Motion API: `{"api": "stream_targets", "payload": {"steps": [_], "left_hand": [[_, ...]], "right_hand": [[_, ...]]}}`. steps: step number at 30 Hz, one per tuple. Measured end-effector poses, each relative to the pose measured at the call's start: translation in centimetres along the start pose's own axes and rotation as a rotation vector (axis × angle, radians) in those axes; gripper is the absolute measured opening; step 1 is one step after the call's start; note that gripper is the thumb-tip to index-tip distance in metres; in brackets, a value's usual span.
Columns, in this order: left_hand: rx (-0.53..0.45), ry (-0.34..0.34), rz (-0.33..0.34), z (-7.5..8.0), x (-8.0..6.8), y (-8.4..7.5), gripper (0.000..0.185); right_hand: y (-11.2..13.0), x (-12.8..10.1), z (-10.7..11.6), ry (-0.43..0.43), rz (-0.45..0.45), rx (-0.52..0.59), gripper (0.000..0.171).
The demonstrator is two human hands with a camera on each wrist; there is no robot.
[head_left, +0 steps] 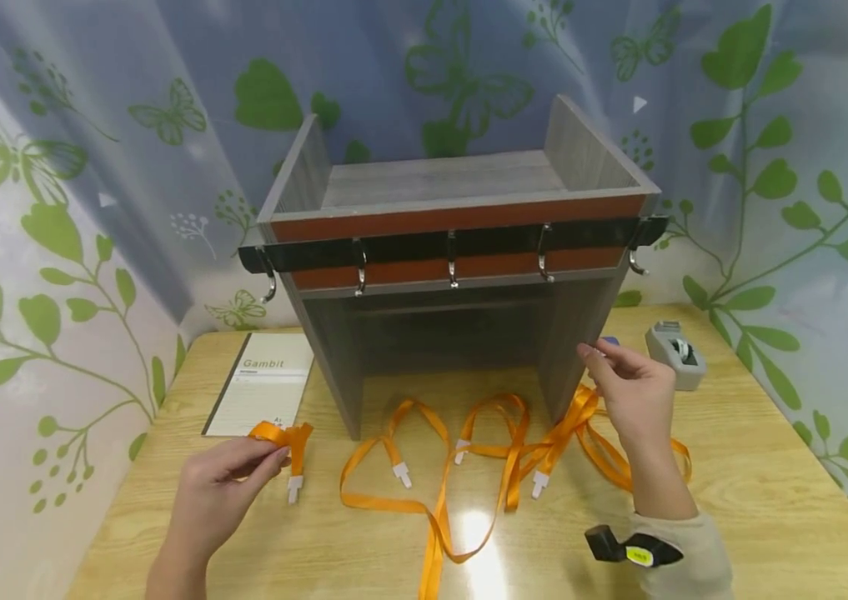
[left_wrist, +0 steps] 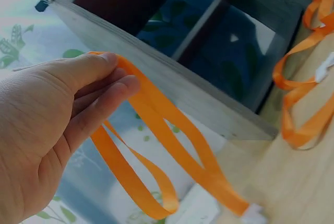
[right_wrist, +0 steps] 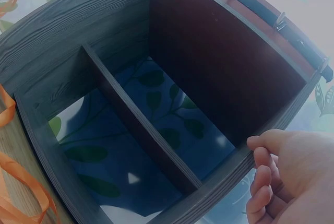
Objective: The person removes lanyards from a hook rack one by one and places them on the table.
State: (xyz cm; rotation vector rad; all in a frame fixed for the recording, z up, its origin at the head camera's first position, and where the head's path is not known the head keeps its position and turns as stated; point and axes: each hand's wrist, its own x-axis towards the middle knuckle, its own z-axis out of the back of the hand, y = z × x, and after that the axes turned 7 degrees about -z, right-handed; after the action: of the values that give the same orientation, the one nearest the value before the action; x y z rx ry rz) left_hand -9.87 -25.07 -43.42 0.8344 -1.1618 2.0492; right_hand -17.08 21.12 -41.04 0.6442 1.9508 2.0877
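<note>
Pinching orange lanyard (head_left: 284,437) in left hand (head_left: 224,483) at 7 o'clock | right hand (head_left: 634,396) loose-fingered, touching shelf (head_left: 461,275) side, holding nothing | next (likely): looping onto hook (head_left: 359,275)

Right hand (right_wrist: 292,172) beside the shelf's side panel (right_wrist: 219,198).

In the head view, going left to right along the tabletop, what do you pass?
Booklet → left hand pinching an orange lanyard → loose orange lanyards in front of the wooden shelf → right hand at the shelf's side panel → tape dispenser.
</note>
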Motion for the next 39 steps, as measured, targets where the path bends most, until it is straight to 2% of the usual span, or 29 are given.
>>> {"api": "stream_targets", "payload": {"steps": [8, 12, 17, 22, 25, 29, 32, 36, 39], "left_hand": [[-0.083, 0.055, 0.154, -2.2, -2.6, 0.1, 0.019], [-0.072, 0.081, 0.25, -2.8, -3.8, -0.1, 0.018], [-0.068, 0.122, 0.47, -2.9, -4.8, -0.3, 0.009], [-0.088, 0.19, 0.755, -3.2, -5.8, -0.3, 0.007], [-0.122, 0.225, 0.858, -3.6, -6.3, 0.2, 0.012], [-0.161, 0.23, 0.93, -4.3, -7.1, 0.9, 0.016], [-0.152, 0.222, 0.972, -4.7, -7.7, 1.0, 0.017], [-0.122, 0.223, 1.001, -5.1, -8.3, 0.8, 0.021], [-0.104, 0.217, 1.001, -5.3, -8.4, 0.7, 0.023]], "right_hand": [[0.1, 0.0, 0.2, 0.0, -0.021, 0.003, 0.02], [0.0, -0.1, 0.2, 0.002, -0.037, 0.027, 0.019], [0.0, -0.1, 0.2, 0.008, -0.038, 0.046, 0.018], [0.2, 0.0, 0.3, 0.019, -0.029, 0.056, 0.016], [0.5, 0.3, 0.5, 0.027, -0.028, 0.096, 0.014], [0.6, 0.5, 0.8, 0.033, -0.046, 0.14, 0.012], [0.6, 0.4, 1.1, 0.036, -0.066, 0.12, 0.013], [0.6, 0.3, 1.9, 0.057, -0.091, 0.067, 0.015], [0.6, 0.4, 2.9, 0.098, -0.071, -0.035, 0.02]]}}
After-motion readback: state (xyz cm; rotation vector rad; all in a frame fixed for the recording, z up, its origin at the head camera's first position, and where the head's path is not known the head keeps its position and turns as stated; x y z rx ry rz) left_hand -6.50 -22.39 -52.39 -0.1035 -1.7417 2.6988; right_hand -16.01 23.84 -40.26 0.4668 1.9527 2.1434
